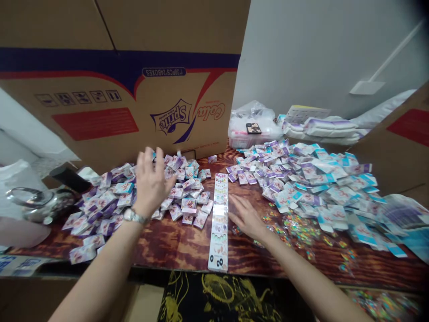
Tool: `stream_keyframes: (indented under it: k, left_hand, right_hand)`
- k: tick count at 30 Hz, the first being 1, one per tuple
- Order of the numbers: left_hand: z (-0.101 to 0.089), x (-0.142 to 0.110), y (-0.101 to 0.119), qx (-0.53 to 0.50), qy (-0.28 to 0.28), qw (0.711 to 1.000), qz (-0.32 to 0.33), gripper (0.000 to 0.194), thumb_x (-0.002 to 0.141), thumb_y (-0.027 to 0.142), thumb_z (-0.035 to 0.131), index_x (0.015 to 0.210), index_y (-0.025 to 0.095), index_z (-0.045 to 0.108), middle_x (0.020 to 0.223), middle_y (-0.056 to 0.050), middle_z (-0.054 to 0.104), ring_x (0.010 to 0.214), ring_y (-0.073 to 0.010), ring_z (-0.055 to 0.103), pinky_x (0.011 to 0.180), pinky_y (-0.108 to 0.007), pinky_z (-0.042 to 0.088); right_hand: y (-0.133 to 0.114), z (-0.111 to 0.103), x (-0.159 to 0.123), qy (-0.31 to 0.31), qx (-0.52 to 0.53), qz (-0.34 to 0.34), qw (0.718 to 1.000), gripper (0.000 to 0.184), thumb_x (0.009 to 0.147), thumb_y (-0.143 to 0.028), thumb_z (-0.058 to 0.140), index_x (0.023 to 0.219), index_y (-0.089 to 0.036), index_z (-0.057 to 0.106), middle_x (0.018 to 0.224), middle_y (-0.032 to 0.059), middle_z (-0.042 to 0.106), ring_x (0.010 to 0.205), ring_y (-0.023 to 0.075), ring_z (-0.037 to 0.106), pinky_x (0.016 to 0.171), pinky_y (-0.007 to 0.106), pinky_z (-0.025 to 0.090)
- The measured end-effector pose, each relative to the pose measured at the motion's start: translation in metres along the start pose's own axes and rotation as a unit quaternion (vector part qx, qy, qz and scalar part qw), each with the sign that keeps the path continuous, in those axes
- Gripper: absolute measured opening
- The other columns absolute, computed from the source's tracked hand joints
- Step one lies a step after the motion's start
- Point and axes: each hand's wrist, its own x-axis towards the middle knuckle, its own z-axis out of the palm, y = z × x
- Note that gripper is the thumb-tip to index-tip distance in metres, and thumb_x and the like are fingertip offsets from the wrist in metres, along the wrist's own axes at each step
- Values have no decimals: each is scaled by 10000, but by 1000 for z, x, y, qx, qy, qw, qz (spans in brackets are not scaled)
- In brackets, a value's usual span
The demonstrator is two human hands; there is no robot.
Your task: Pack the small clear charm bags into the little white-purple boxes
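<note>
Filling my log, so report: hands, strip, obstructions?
Left hand open over small boxes. Right hand open by printed strip. Strip uncovered; colourful packets beside right forearm.
</note>
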Motion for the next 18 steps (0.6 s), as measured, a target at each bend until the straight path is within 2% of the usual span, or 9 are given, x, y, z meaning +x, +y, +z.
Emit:
stream_keyframes:
  k: [1, 3, 6, 8, 11, 14, 18]
  left_hand:
    - [3, -15, 16, -40, -28, 998, 40, 684, 844, 352, 525, 1392, 60, 237, 1406, -230, 305, 1318, -355, 245, 1055, -542, 247]
    - [14, -58, 55, -118, -123, 978, 118, 526, 881, 279, 462, 1360, 122, 313, 1322, -165, 458, 1261, -274, 382, 1031, -494, 330]
    - [33, -124, 103, -167, -246, 939, 174, 475, 883, 290, 450, 1326, 131, 384, 1307, -164, 497, 1252, -281, 412, 1004, -499, 365]
    - [43, -152, 120, -169, -294, 923, 184, 497, 882, 309, 440, 1328, 96, 383, 1334, -195, 467, 1254, -308, 411, 996, -508, 364]
    - [51, -168, 124, -164, -317, 916, 181, 495, 902, 328, 393, 1337, 93, 377, 1375, -193, 419, 1281, -308, 375, 1018, -498, 328]
    - [53, -167, 120, -167, -316, 917, 179, 488, 907, 335, 378, 1340, 109, 378, 1388, -178, 408, 1298, -288, 353, 1037, -470, 298]
    - [53, -166, 121, -164, -317, 916, 183, 492, 895, 321, 395, 1336, 103, 381, 1384, -186, 410, 1296, -297, 354, 1035, -479, 292]
  right_hand:
    - [5, 6, 4, -29, -23, -11, 999, 551, 883, -364, 480, 1377, -158, 350, 1398, 144, 389, 1311, 264, 317, 1058, 441, 310]
    - [14, 18, 12, -82, -61, -23, 994, 646, 860, -417, 504, 1397, -113, 313, 1455, 172, 287, 1360, 285, 206, 1077, 440, 271]
    - [24, 30, 24, -134, -103, -11, 986, 727, 859, -456, 487, 1428, -86, 227, 1493, 187, 161, 1379, 295, 125, 1081, 455, 240]
    - [29, 33, 30, -154, -118, -6, 981, 726, 860, -469, 479, 1432, -103, 222, 1495, 178, 156, 1375, 300, 143, 1074, 478, 235]
    - [32, 35, 33, -170, -121, -17, 978, 658, 847, -466, 512, 1403, -173, 320, 1470, 145, 265, 1356, 309, 211, 1065, 513, 218]
    - [29, 36, 31, -164, -122, -20, 979, 585, 842, -447, 538, 1364, -224, 398, 1442, 126, 338, 1342, 323, 236, 1053, 541, 205]
    - [24, 36, 28, -135, -116, -14, 984, 509, 836, -432, 557, 1315, -286, 462, 1402, 92, 410, 1320, 321, 279, 1028, 549, 246]
